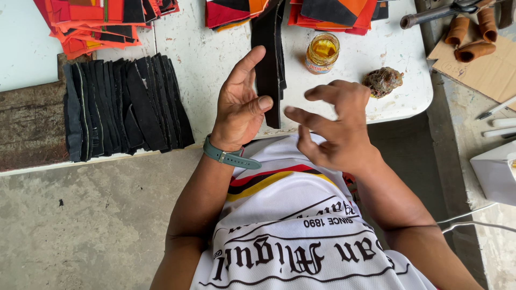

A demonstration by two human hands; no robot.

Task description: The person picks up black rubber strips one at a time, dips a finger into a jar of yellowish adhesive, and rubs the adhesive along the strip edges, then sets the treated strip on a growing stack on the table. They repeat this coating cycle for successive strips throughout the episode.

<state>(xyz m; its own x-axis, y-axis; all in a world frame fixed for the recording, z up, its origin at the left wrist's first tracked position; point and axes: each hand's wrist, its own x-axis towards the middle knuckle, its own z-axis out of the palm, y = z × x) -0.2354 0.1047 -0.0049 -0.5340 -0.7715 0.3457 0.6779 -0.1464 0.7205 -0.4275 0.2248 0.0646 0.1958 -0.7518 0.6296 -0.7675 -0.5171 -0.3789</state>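
Observation:
My left hand (242, 104) is raised above the near edge of the white table (204, 59), palm turned inward, fingers apart, holding nothing. A green watch band wraps its wrist. My right hand (336, 126) hovers beside it with the fingers spread and curled, also holding nothing. Between and behind the two hands, a long black strip (269, 48) of material lies on the table, running toward me. A small open glass jar (322, 52) of yellow glue stands just beyond my right hand, and a brownish crusted lump (382, 81) lies to the jar's right.
A row of overlapping black strips (123, 107) lies on the table's left part. Stacks of red, orange and black cut pieces (91, 24) line the far edge. Cardboard (473, 64) with brown rolled pieces sits at right. A white box (497, 172) stands on the concrete floor.

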